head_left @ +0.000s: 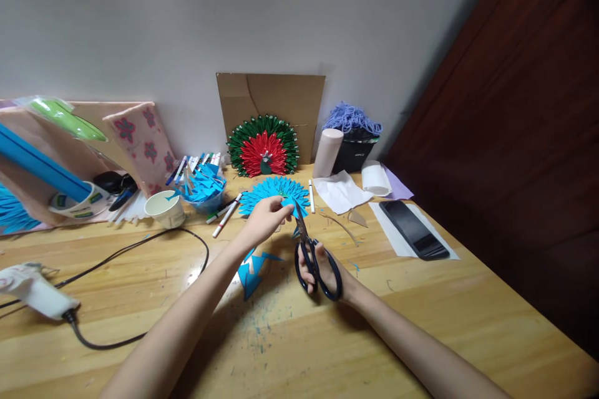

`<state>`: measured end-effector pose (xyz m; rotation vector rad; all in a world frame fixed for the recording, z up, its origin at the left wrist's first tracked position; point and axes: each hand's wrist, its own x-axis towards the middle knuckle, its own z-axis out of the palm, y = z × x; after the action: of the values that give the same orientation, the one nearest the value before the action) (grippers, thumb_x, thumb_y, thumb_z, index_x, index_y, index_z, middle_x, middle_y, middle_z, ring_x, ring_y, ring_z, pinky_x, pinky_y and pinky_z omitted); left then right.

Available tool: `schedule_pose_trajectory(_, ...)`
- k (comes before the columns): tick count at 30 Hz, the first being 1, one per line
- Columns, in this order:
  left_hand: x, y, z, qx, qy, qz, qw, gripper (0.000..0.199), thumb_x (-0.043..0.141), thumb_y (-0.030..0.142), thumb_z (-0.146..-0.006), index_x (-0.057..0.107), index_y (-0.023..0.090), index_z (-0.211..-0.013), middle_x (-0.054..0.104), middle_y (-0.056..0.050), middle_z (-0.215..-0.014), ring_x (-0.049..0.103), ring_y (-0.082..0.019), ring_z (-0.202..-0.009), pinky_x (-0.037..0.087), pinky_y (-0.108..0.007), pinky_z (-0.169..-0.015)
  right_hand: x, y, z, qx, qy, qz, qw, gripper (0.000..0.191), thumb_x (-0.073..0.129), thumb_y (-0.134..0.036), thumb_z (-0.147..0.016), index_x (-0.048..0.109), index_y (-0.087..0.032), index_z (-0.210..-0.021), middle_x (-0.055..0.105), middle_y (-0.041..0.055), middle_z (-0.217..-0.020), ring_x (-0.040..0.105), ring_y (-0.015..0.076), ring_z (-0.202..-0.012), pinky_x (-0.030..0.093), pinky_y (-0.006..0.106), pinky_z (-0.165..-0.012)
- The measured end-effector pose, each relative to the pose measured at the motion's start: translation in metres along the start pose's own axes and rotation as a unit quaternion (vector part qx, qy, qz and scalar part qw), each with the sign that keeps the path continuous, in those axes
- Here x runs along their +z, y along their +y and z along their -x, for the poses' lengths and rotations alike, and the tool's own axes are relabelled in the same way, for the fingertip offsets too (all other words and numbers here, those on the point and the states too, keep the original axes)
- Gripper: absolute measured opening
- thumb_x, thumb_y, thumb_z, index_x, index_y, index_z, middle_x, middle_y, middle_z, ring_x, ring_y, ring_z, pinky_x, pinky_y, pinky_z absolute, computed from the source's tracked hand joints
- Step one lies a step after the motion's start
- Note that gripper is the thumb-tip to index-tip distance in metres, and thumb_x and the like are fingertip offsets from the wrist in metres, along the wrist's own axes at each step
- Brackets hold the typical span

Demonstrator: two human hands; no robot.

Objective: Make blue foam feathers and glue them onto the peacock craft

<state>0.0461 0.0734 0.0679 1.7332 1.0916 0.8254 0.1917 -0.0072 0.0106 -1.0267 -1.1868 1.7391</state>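
My left hand [269, 219] pinches a small piece of blue paper [291, 203] over the middle of the table. In my right hand [322, 268] are scissors with dark handles [337, 290], my fingers through the loops. Their blades point up and away from me and meet the blue piece at my left fingertips. Just behind lies a fan of layered blue strips [262, 194], partly hidden by my left hand. Blue scraps [250, 277] lie below my left wrist.
A red and green peacock [264, 153] leans against cardboard [271, 93] at the wall. Left are a tub of blue strips [203, 190], a paper cup [166, 209] and a corded white glue gun [35, 290]. Right are a phone [414, 230], tissue roll [375, 178] and pale cylinder [327, 153].
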Motion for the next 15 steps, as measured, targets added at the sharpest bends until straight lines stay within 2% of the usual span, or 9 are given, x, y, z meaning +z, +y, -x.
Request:
schedule_pose_trajectory(12, 0.001, -0.008, -0.003, 0.008, -0.002, 0.027, 1.000, 0.029, 0.050, 0.041, -0.077, 0.048, 0.017, -0.060, 0.055, 0.001, -0.058, 0.051, -0.011, -0.053, 0.040, -0.023, -0.055, -0.006, 0.014, -0.005, -0.027, 0.017, 0.028, 0.999, 0.065, 0.044, -0.082, -0.057, 0.043, -0.018, -0.071, 0.036, -0.0104, -0.040, 0.036, 0.0049, -0.030, 0.035, 0.018, -0.032)
schedule_pose_trajectory(15, 0.001, -0.004, -0.001, 0.005, 0.000, 0.026, 1.000, 0.028, 0.049, 0.039, -0.077, 0.047, 0.017, -0.059, 0.054, 0.001, -0.058, 0.051, -0.011, -0.055, 0.040, -0.023, -0.056, -0.005, 0.010, -0.004, -0.024, 0.011, 0.025, 0.999, 0.068, 0.041, -0.084, -0.054, 0.043, -0.018, -0.072, 0.037, -0.0101, -0.040, 0.036, 0.0050, -0.031, 0.037, 0.018, -0.033)
